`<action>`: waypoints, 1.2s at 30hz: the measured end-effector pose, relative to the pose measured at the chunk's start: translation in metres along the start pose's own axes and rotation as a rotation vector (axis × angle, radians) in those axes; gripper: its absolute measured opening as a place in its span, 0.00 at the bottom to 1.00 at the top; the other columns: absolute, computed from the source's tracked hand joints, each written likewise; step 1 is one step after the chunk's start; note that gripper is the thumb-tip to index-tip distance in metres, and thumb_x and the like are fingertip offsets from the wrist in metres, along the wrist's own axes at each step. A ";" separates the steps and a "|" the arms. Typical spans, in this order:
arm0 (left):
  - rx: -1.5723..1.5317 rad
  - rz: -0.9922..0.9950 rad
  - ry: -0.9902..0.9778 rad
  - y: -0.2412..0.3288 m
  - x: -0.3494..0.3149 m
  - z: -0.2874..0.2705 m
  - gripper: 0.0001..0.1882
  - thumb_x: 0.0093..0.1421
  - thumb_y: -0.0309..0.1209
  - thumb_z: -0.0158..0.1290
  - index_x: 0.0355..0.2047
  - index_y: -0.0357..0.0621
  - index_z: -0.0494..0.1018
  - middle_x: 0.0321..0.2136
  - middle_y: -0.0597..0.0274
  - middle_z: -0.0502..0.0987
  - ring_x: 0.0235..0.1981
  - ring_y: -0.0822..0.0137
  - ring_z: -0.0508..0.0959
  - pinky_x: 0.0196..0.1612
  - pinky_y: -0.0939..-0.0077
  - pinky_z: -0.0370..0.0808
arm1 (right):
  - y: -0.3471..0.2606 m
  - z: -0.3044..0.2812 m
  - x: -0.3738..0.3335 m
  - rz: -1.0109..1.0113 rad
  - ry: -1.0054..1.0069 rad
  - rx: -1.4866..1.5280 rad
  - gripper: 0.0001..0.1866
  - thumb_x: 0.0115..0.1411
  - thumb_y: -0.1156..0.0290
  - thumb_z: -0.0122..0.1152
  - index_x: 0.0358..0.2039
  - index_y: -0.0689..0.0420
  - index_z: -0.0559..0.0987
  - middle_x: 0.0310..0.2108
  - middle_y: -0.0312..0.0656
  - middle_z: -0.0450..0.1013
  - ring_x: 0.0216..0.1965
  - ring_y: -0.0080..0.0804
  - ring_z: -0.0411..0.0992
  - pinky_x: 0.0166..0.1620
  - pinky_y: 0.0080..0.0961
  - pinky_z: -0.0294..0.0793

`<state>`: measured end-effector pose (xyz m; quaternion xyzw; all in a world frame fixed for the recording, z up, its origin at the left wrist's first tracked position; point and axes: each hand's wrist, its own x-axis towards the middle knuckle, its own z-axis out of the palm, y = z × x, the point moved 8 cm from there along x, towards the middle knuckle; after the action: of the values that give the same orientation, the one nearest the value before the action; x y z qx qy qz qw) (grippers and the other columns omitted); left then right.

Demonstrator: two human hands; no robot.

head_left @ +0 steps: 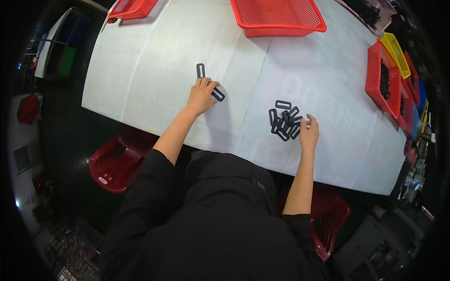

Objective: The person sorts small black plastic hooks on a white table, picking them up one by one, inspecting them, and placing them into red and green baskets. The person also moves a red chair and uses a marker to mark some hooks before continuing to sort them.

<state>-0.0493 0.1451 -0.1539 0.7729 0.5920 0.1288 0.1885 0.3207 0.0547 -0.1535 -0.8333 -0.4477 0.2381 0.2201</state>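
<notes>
On the left part of the white table, my left hand (201, 97) closes its fingers and thumb around a black rectangular strap loop (222, 97), whose end sticks out to the right. Just beyond the fingertips is another black strap loop (197, 71), its near end partly hidden by the hand. To the right lies a loose pile of similar black strap loops (284, 120), several overlapping at different angles. My right hand (309, 134) is at the pile's right edge, fingers bent and apart, fingertips beside the nearest loops. No loop shows clearly gripped in it.
A red plastic basket (281, 32) stands at the table's far edge, another (133, 10) at the far left. More red baskets (373, 77) holding black parts and a yellow one (396, 54) line the right side. Dark red chairs (110, 166) stand by the near edge.
</notes>
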 end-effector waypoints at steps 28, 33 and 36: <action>-1.207 -0.278 -0.244 0.177 -0.046 -0.071 0.12 0.66 0.31 0.37 0.36 0.35 0.67 0.18 0.62 0.71 0.13 0.74 0.72 0.15 0.83 0.67 | -0.236 -0.028 -0.082 -0.508 -0.399 1.328 0.30 0.64 0.53 0.38 0.57 0.63 0.54 0.57 0.51 0.55 0.63 0.40 0.48 0.65 0.36 0.39; -0.806 -0.067 -0.052 0.192 -0.064 -0.082 0.08 0.64 0.28 0.39 0.37 0.38 0.65 0.12 0.59 0.68 0.13 0.65 0.70 0.19 0.73 0.66 | -0.244 -0.043 -0.077 -0.533 -0.306 1.340 0.34 0.63 0.46 0.37 0.59 0.61 0.51 0.62 0.47 0.47 0.66 0.40 0.39 0.65 0.41 0.31; -0.883 -0.109 -0.038 0.196 -0.067 -0.081 0.09 0.65 0.30 0.39 0.36 0.37 0.66 0.12 0.58 0.69 0.13 0.65 0.70 0.20 0.72 0.66 | -0.249 -0.049 -0.083 -0.654 -0.234 1.231 0.36 0.63 0.44 0.34 0.59 0.62 0.51 0.62 0.49 0.46 0.66 0.41 0.37 0.65 0.39 0.31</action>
<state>0.0684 0.0471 0.0077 0.5880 0.5167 0.3452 0.5178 0.1500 0.1013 0.0459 -0.3493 -0.4798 0.4577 0.6621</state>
